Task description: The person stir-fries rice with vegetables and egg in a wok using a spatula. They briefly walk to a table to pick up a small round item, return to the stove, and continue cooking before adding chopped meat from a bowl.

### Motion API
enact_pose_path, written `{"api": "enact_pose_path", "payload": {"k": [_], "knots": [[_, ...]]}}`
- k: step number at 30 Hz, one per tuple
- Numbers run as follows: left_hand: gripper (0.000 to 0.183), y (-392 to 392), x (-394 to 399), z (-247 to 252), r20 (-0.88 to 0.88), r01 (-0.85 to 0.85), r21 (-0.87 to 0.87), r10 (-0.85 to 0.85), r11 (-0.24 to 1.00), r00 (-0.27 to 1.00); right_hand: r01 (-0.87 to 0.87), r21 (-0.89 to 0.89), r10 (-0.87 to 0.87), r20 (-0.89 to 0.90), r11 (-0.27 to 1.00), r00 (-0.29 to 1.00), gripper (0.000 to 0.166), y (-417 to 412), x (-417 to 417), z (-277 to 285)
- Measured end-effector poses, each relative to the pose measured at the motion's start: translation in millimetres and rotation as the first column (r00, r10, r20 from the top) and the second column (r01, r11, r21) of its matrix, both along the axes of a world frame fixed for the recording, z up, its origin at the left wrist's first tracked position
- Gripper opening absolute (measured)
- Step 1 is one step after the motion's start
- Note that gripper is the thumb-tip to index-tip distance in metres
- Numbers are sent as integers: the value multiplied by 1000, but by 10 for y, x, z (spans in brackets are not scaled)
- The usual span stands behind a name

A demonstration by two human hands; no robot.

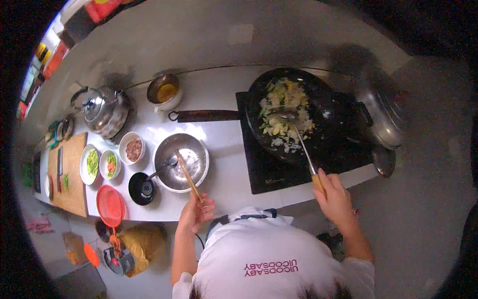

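Note:
My right hand is closed round the wooden handle of a metal spatula, whose blade rests on food in a black wok. The food looks like rice with egg and green bits. My left hand is at the counter's front edge, fingers partly spread, by the near end of wooden chopsticks; whether it grips them is unclear. The chopsticks reach into a steel bowl, and a dark spoon lies across its left rim. The wok sits on a black induction cooktop.
Left of the steel bowl are a black bowl, small white bowls of chopped food, a red strainer and a cutting board with a knife. Behind stand a kettle and a pot. A metal lid leans at right.

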State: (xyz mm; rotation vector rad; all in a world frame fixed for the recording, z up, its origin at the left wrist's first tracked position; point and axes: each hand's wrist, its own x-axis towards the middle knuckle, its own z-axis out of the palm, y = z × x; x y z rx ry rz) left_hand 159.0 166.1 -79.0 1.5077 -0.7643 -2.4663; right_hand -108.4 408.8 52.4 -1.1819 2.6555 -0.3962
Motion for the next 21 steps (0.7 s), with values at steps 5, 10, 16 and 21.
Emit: {"api": "enact_pose_path", "payload": {"k": [5, 10, 16, 21], "knots": [[25, -27, 34, -331, -253, -235, 143, 265, 961, 931, -169, -279, 145, -106, 945, 984, 37, -160, 36, 146], [24, 365, 137, 277, -250, -247, -81, 220, 966, 943, -528, -385, 448, -281, 757, 848, 36, -291, 94, 298], [31, 589, -48, 1116, -260, 129, -455, -270, 881, 927, -810, -407, 679, -451, 422, 579, 36, -512, 326, 357], [32, 654, -781, 1560, -214, 508, -527, -685, 681, 697, -714, -450, 464, -550, 536, 695, 33, -671, 352, 193]]}}
